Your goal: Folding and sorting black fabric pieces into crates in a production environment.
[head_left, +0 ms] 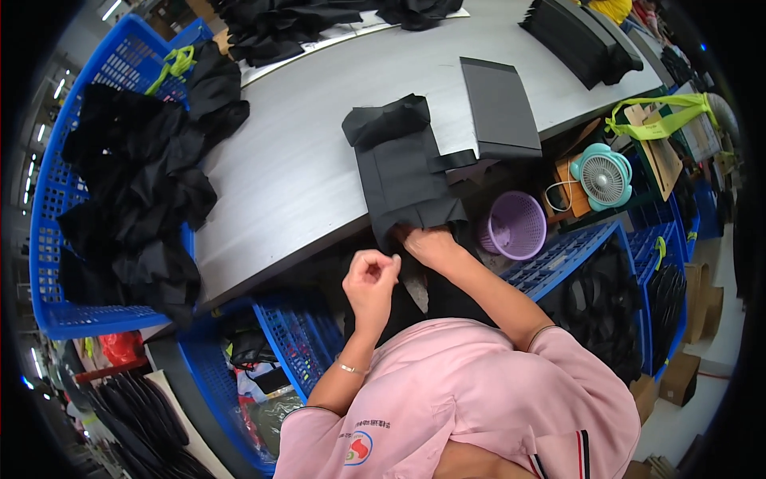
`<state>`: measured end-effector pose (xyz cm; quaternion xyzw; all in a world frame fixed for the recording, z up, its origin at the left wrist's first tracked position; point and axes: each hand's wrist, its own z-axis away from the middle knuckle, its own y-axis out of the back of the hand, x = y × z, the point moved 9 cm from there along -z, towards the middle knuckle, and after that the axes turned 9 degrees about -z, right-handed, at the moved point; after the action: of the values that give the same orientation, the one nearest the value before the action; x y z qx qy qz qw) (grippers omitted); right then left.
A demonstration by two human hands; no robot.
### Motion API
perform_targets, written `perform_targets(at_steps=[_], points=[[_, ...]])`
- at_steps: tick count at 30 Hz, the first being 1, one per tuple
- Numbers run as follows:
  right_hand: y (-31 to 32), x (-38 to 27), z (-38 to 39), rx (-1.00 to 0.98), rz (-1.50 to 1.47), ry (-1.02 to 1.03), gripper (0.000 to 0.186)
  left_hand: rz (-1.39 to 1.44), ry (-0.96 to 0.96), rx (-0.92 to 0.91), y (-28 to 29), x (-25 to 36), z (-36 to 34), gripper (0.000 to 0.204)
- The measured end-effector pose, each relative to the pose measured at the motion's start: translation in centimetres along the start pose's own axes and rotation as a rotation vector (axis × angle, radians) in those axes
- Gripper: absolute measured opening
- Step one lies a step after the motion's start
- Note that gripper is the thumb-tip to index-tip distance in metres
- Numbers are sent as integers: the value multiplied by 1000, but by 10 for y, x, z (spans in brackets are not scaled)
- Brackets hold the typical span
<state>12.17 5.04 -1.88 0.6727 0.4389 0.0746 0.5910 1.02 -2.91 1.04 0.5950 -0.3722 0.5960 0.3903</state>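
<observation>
A black fabric bag (407, 172) lies over the table's near edge, its far end folded and a short strap sticking out to the right. My right hand (433, 246) grips the bag's near end, where the cloth hangs off the table; some of its fingertips are hidden in the folds. Just left of that, my left hand (371, 286) is raised with the fingers curled and pinched together, apart from the bag. Whatever is in the pinch, if anything, is too small to make out. A flat dark grey panel (503, 108) lies right of the bag.
A blue crate (49, 263) heaped with black cloth (140, 184) stands left of the grey table (279, 152). Stacked black pieces (570, 40) lie at far right. Below the right side are a purple basket (515, 226), a turquoise fan (604, 177) and another blue crate (578, 255).
</observation>
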Motion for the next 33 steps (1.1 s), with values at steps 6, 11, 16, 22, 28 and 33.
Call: perform_targets(at_steps=[6,11,16,22,28,33], points=[[25,-13,0,346,-108,31,25,-426,-517,-88,-12,83,-66,21],[3,-17,4,13,-57,23,24,-1013,-889,-665,-106,30,-100,47],[13,-14,4,-50,-187,-43,24,-1274,-824,-331,-87,18,-171,65],[102,-23,46,442,-292,36,10,-1368,-768,-154,-70,9,-192,77],[112,79,82,564,-822,-611,24,-1164,-853,-273,-82,26,-149,92],[24,75,51,260,-1645,-783,32,-938,-874,-232,-87,50,-102,86]])
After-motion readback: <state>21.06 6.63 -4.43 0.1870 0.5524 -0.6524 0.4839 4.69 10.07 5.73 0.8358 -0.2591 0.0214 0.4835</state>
